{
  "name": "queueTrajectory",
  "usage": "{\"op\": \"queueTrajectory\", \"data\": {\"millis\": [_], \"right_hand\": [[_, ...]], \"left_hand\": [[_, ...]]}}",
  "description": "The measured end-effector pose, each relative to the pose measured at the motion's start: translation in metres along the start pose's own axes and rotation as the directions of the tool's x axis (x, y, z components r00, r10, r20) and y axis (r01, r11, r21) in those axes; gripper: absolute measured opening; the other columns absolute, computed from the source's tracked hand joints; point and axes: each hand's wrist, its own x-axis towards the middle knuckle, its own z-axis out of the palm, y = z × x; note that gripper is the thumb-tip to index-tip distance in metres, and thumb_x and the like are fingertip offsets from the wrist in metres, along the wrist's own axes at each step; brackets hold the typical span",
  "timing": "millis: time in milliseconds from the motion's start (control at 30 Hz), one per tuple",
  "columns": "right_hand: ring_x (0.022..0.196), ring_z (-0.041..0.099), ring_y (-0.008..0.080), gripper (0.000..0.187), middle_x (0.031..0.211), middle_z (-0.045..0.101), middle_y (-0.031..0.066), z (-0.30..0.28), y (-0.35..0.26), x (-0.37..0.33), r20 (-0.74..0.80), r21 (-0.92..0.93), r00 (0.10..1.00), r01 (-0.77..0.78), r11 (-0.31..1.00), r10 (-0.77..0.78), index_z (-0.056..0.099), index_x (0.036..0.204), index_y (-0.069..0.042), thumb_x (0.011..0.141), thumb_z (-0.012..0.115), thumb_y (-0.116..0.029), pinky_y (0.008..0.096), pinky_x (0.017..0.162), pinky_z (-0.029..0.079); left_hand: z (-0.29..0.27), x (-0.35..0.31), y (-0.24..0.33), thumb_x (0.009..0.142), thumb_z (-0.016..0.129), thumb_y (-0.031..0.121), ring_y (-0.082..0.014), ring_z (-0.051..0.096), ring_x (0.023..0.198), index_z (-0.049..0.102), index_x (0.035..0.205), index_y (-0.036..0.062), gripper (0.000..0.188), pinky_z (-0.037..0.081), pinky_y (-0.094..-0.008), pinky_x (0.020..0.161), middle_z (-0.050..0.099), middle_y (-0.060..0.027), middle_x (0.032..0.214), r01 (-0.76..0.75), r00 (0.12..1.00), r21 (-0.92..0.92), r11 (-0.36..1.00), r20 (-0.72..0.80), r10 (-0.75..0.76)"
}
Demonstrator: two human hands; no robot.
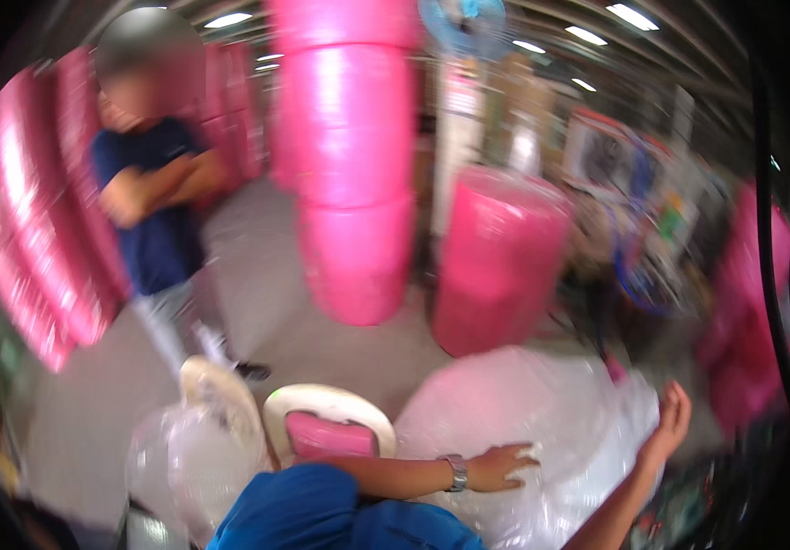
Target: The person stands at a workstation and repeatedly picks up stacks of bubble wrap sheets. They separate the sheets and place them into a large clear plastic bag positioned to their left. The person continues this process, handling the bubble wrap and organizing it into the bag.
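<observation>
A large clear-to-white plastic-wrapped bundle (pixel 496 403) fills the lower middle right, its film crinkled and shiny. My left hand (pixel 497 467), with a metal watch on the wrist, reaches across from the left and lies over the bundle with its fingers spread. At the bundle's right edge is my right hand (pixel 673 423), fingers stretched upward beside loose white film (pixel 629 412); whether it touches the film is unclear. Neither hand visibly holds anything. The picture is smeared by motion.
Cream plastic chairs (pixel 331 394) stand left of the bundle, with another plastic-wrapped bundle (pixel 198 467) beside them. Ahead are a tall pink wrapped stack (pixel 349 165) and a shorter pink roll (pixel 505 261). A person (pixel 156 192) stands at left, arms crossed. Machinery (pixel 633 174) occupies the right.
</observation>
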Motion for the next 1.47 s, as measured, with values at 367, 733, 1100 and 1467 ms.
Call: {"op": "queueTrajectory", "data": {"millis": [367,733,1100,1467], "right_hand": [[0.06,0.056,0.0244,0.018,0.07,0.056,0.0113,-0.065,-0.018,-0.201,-0.11,-0.566,0.982,-0.191,0.802,0.156,0.059,0.093,-0.005,0.074,0.057,-0.002,0.0316,0.054,0.046],[0.094,0.053,0.0321,0.027,0.095,0.054,0.0181,-0.097,-0.05,-0.388,-0.603,-0.376,0.571,-0.819,0.433,0.557,0.051,0.106,-0.005,0.082,0.049,-0.019,0.0387,0.079,0.043],[0.096,0.053,0.0236,0.047,0.103,0.055,0.0149,-0.054,-0.128,-0.615,-0.866,0.498,-0.391,-0.731,0.466,0.312,0.046,0.118,-0.003,0.079,0.057,-0.028,0.0335,0.081,0.042],[0.105,0.038,0.0178,0.071,0.119,0.041,0.0036,-0.176,-0.188,-0.785,-0.634,0.53,-0.707,-0.102,0.842,0.313,0.035,0.129,-0.012,0.076,0.052,-0.057,0.0374,0.089,0.029]], "left_hand": [[0.037,0.028,-0.018,0.082,0.053,0.006,-0.0194,0.048,0.104,0.038,0.121,-0.0009,0.043,0.039,-0.0283,0.087,0.047,-0.0116,0.117,0.531,0.842,-0.665,0.525,0.483,-0.24],[0.106,0.082,0.029,0.082,0.055,0.006,-0.0109,0.05,0.086,0.022,0.132,0.0046,0.06,0.042,-0.0248,0.078,0.052,-0.008,0.101,0.537,0.388,-0.442,0.719,0.886,0.254],[0.224,-0.011,0.177,0.082,0.056,0.012,-0.0102,0.049,0.09,0.038,0.124,0.003,0.046,0.042,-0.023,0.076,0.049,-0.0069,0.107,0.202,-0.039,-0.324,0.924,0.94,0.338],[0.304,-0.15,0.282,0.083,0.057,0.018,-0.0132,0.047,0.094,0.044,0.119,0.0017,0.042,0.038,-0.0239,0.083,0.05,-0.0085,0.109,-0.053,-0.166,-0.527,0.848,0.842,0.513]]}}
